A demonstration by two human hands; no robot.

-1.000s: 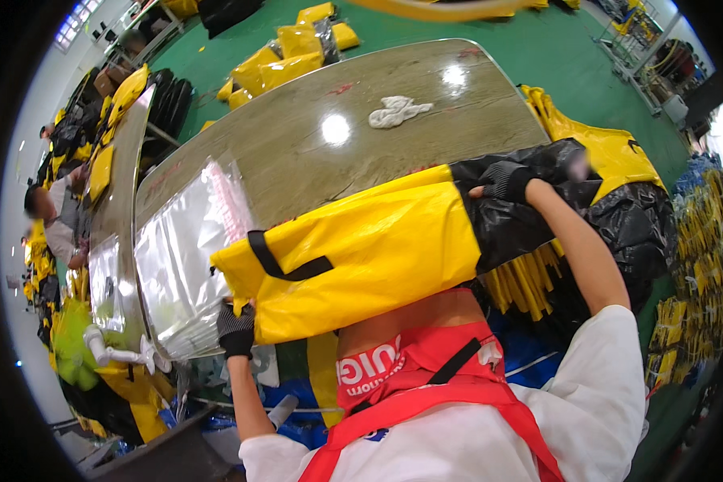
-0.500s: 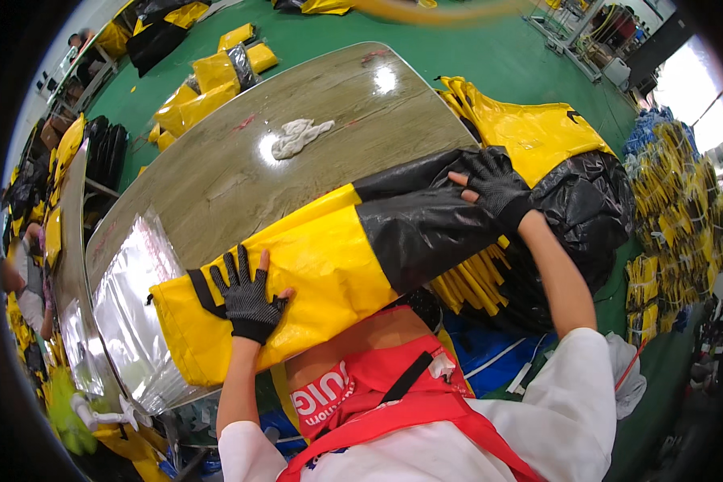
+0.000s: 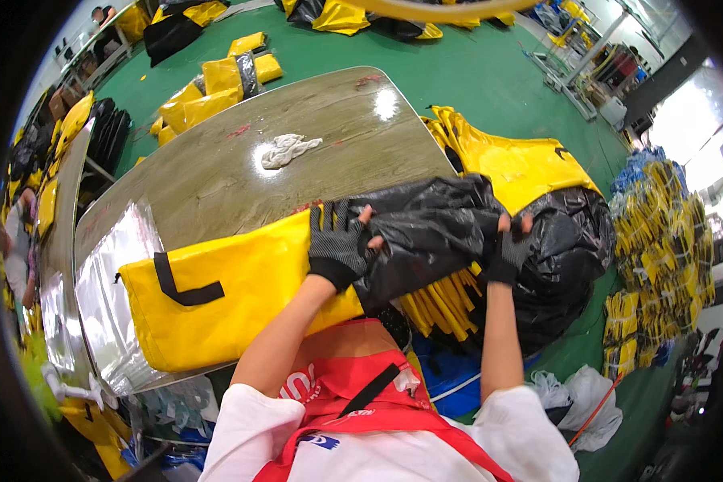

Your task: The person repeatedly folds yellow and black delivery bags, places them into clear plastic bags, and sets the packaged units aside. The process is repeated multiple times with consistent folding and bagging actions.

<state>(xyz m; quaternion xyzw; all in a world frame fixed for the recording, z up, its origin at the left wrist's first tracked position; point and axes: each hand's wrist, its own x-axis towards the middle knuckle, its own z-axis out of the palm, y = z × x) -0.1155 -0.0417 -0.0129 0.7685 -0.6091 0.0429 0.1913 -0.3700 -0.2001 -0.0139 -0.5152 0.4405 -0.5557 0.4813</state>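
A long yellow-and-black bag of shiny coated fabric lies flat across the table, its yellow end at the left with a bent black strap on it. My left hand, in a dark fingerless-tipped glove, presses flat where the yellow meets the black, fingers spread. At the bag's right, black end is my right hand, gloved too. Its fingers are curled at the creased black fabric, thumb and forefinger tips bare; the other fingers are hidden. Beyond it, a bulky heap of yellow-and-black bags rests against the table's right side.
Clear plastic sleeves lie at the table's left end, a crumpled white cloth farther back. Folded yellow strips hang below the black fabric. Bundled stacks stand at right, packed yellow bundles on the green floor behind.
My left hand has slid right, from the yellow end to the colour border. My right hand has turned and curled at the black end. The bag has shifted slightly left, baring more strap.
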